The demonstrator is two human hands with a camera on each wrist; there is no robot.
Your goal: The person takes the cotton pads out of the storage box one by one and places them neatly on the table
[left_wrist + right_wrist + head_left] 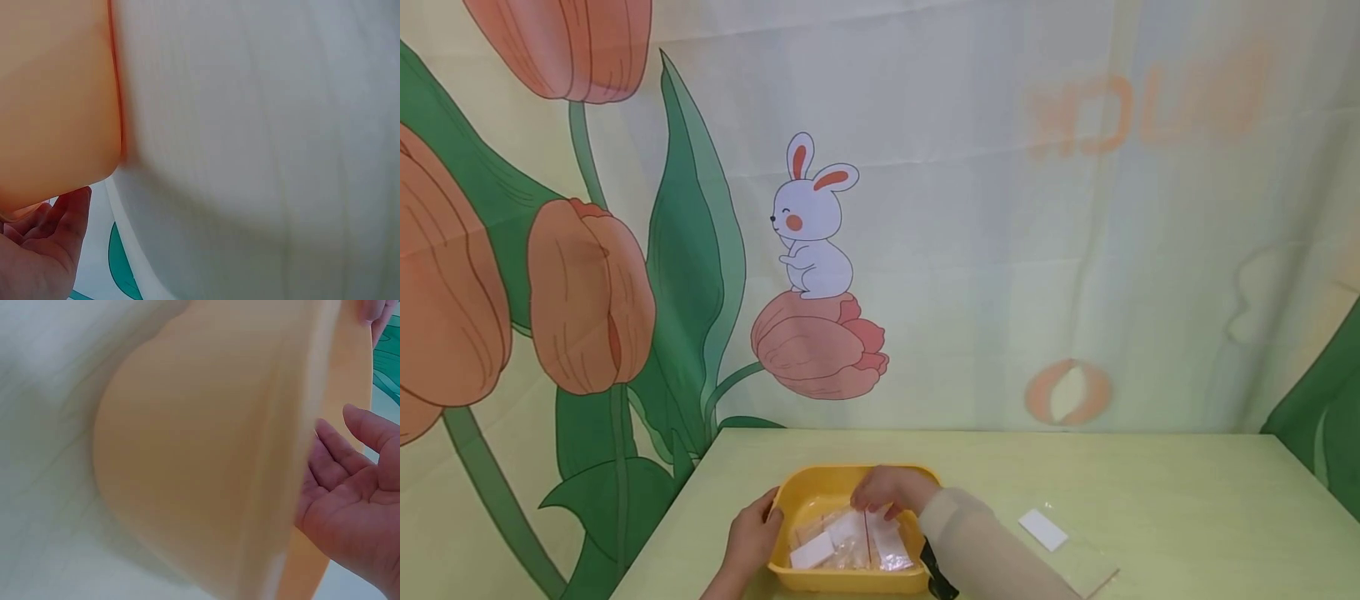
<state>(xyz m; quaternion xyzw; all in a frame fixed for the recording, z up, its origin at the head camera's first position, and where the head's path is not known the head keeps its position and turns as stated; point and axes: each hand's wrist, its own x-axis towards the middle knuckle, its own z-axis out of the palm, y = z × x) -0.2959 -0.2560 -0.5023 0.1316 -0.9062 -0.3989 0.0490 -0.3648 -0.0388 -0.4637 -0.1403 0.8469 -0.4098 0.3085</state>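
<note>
A yellow plastic basin (853,581) stands near the front of the table. My left hand (751,533) grips its left rim, and in the left wrist view that hand (53,250) is at the basin's edge. Inside lie several clear plastic bags (891,546), some with red edge strips, and white cards (812,551). My right hand (891,490) reaches over the right side, fingers down at the bags. In the right wrist view the right hand (356,481) has its thumb apart from loosely bent fingers; the rim hides some fingertips.
On the table (1195,517), right of the basin, lies a white card (1042,530), with clear plastic and a reddish strip (1102,583) close by. A black strap (937,571) hangs at the right wrist. Behind the table hangs a printed cloth (955,250) with tulips and a rabbit.
</note>
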